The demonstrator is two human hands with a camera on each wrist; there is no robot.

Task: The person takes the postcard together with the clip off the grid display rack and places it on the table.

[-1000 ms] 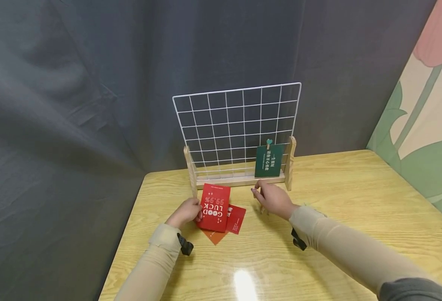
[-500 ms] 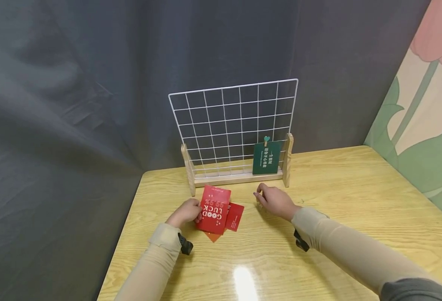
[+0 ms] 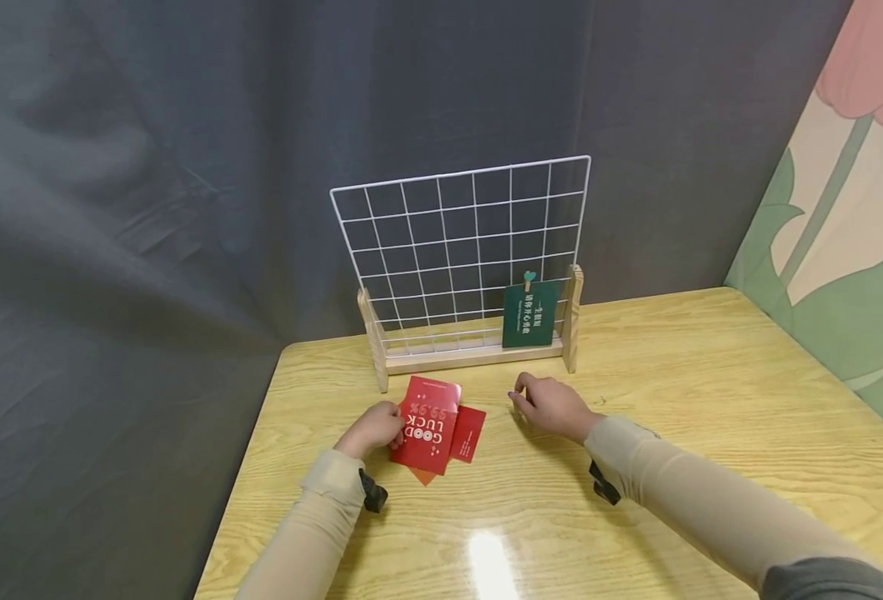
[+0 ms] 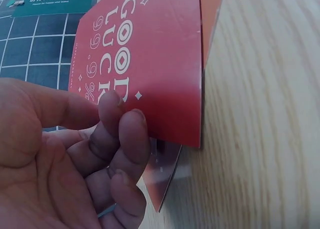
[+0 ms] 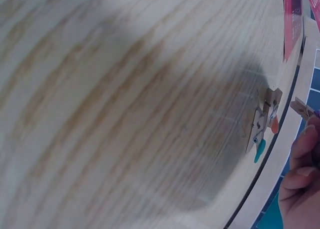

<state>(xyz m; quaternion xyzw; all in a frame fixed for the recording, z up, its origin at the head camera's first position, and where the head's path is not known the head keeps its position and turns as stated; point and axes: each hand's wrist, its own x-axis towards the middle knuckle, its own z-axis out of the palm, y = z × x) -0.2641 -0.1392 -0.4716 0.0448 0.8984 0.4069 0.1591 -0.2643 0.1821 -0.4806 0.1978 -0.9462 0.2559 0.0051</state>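
Red card [image 3: 432,427] pinched in L hand [image 3: 373,428], clip [image 5: 301,108] in R hand [image 3: 554,406], mesh rack [image 3: 479,263] bhnd.

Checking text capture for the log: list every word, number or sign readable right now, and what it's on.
"GOOD LUCK": big red card
"99.9%": same card
"一生很短": green card
"请你开心勇敢": same card
Too small or blurred: edge print on the big red card, fine line under the green card's characters, text on the smaller red card.
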